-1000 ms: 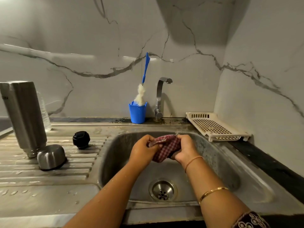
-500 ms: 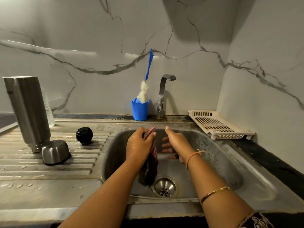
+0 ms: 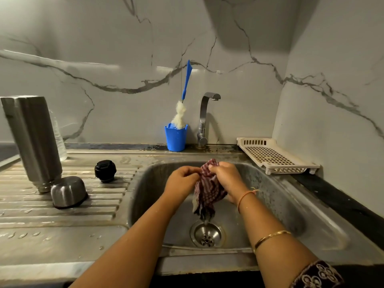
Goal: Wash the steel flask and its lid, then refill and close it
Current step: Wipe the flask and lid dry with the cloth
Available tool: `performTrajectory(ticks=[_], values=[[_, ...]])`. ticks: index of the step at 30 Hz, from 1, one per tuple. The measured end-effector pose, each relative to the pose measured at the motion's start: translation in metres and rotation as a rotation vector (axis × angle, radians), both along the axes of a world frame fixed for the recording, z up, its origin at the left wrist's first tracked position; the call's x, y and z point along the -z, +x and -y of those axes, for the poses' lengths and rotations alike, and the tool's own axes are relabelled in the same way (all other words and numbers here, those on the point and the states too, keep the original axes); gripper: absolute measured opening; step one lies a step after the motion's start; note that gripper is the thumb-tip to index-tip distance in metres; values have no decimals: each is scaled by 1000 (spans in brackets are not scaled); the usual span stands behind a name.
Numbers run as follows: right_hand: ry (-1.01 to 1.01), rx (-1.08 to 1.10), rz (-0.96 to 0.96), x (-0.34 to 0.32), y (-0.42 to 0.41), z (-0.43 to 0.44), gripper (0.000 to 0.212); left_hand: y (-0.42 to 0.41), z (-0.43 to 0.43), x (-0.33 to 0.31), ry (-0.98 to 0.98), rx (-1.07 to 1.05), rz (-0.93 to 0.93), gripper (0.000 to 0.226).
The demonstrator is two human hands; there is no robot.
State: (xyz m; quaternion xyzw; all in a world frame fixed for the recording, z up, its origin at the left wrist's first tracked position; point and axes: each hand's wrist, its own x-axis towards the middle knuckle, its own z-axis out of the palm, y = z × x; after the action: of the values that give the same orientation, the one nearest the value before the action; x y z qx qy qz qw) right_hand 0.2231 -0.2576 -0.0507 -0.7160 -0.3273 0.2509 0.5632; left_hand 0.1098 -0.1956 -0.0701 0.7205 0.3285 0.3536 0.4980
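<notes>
Head view: over the steel sink (image 3: 276, 206) we see both hands working a red checked cloth (image 3: 207, 194); the left hand (image 3: 182, 181) has its fingers curled round the cloth's upper left edge, and the right hand (image 3: 226, 179) pinches its top between thumb and fingers, so neither hand is spread; the cloth hangs in a bunch between them, its lower end just above the drain (image 3: 206, 235); a thin bangle sits at the right wrist and another further up that forearm.

On the ribbed draining board (image 3: 62, 231) to the left, well apart from the hands, the steel flask (image 3: 33, 138) stands narrow end down and looks tilted; its domed steel lid (image 3: 68, 191) lies rim down just beside the flask's foot; the black stopper (image 3: 105, 170) sits alone nearer the sink; water drops dot the board's near edge.

Along the marble wall we find a blue cup (image 3: 176, 138) holding a blue-handled brush (image 3: 186, 86) with pale bristles, the tap (image 3: 204, 115) just beside it, and a cream slotted tray (image 3: 270, 154) at the sink's right corner.
</notes>
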Motion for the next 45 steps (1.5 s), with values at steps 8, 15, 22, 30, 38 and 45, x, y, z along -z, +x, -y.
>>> performTrajectory(ticks=[8,15,22,30,38,45], values=[[427,-208,-688,-12,21,6,22,-12,-16,0,-896,-57,167,76],[159,-10,-662,-3,38,10,21,-17,-23,-3,-954,60,125,46],[-262,213,222,5,28,-6,25,-9,-16,5,-621,-20,-53,20],[-86,-226,222,-3,-14,2,33,-6,3,-2,-426,116,27,19],[-45,-422,-6,0,-15,4,25,-7,-2,-4,-624,38,300,37],[94,-49,-28,-1,-16,-1,36,-7,-7,-11,-869,-60,574,37]])
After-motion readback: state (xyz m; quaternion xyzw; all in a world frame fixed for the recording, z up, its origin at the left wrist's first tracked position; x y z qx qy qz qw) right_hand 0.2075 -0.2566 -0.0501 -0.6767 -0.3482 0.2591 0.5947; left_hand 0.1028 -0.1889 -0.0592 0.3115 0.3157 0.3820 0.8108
